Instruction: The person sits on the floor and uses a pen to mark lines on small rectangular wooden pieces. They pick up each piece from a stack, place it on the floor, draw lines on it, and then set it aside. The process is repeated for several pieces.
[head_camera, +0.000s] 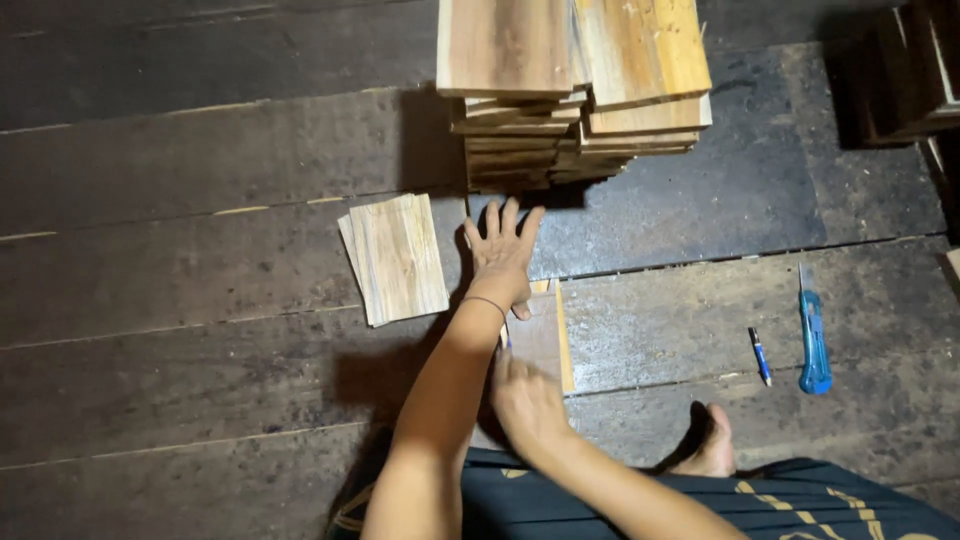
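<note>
Just in front of the stacked boards, the left hand lies spread flat, pinning a thin, stiff, light wooden board by its face while the right hand, grip unclear, rests on it.

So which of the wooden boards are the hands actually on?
The board directly in front of the person, under the left hand and right hand. The small pile of boards lies untouched to its left, and the tall stack stands beyond.

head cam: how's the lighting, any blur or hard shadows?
Head view: light falls brightest on the stacked boards, top faces nearly washed out; corners dim, the dark crate barely readable. Hard shadow under the left hand and arm hides part of the board beneath. Little blur; utility knife crisp.
</note>
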